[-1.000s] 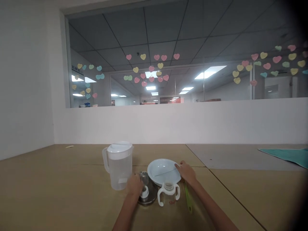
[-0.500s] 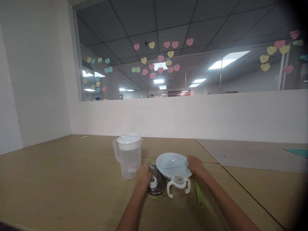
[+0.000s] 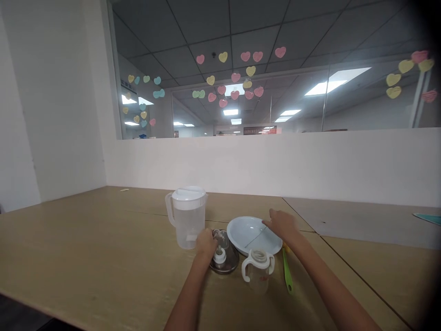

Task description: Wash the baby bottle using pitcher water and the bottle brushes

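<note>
My left hand rests closed at the left rim of a small steel dish that holds a bottle nipple ring and a clear cap. My right hand pinches one end of a thin stick-like utensil lying across a white bowl; the stick now slants diagonally. A clear baby bottle with two white handles stands in front of the bowl. A clear plastic pitcher with a white lid stands just left of my left hand.
A green-handled utensil lies on the wooden table right of the bottle, under my right forearm. A teal cloth lies at the far right. A low white wall with a glass window carrying heart stickers runs behind.
The camera view shifted, moving everything slightly right and up. My right hand moved up along the bowl's far rim, swinging the thin stick from nearly level to a diagonal. My left hand stayed at the dish.
</note>
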A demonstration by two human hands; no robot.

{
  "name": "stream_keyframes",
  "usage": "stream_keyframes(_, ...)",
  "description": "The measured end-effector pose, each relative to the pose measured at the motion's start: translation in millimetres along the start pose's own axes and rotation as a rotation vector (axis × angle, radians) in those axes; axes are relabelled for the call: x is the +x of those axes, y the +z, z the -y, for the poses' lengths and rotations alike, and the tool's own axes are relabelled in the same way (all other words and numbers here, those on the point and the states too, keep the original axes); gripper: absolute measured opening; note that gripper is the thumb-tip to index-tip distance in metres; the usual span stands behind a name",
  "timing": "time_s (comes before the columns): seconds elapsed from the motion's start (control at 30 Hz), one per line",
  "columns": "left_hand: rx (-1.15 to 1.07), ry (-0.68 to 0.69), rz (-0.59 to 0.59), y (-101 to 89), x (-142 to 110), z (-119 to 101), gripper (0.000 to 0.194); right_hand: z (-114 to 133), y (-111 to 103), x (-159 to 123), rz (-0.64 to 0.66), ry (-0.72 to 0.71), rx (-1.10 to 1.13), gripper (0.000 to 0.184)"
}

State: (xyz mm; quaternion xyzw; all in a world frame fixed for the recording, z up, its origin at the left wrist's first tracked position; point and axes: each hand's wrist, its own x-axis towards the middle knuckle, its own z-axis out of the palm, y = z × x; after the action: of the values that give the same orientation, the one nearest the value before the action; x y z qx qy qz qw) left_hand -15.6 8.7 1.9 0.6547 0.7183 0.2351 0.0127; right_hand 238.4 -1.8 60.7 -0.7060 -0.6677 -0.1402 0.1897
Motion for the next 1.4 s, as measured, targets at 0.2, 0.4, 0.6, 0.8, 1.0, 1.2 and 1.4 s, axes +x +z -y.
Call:
stream_keyframes(0.2,-0.152,0.153,-0.2,-24.5,-9.1,-15.9,0.023,28.8,-11.9,-4.4,-0.194,-0.108,0.142,0.017)
stream_keyframes(0.4,-0.603,0.466,-0.283,-23.0,-14.6,-31.1,0.018,41.9,-1.4,5.0,-0.154,-0.316,0.422,0.015)
stream_keyframes(0.6,-0.798,0.601,-0.111,-2.0,-25.9,-46.2,0.025,44.6,14.7,18.0,-0.046,-0.371,0.595,0.021)
stream_keyframes(0.8,-0.754,0.651,-0.048,7.3,-33.9,-60.4,0.032,41.8,26.8,37.2,-0.082,-0.314,0.586,0.035)
stream_keyframes(1.0,-0.687,0.652,-0.061,13.2,-24.6,-64.4,0.034,33.7,6.7,48.0,-0.269,-0.232,0.731,0.045)
stream_keyframes(1.2,-0.644,0.553,-0.066,23.3,-22.2,-62.6,0.035,40.1,-34.0,23.0,-0.592,-0.25,1.173,0.054)
stream_keyframes(1.4,-0.648,0.56,-0.092,23.9,-25.7,-58.8,0.035,59.9,-46.7,-4.9,-0.6,-0.418,1.14,0.056)
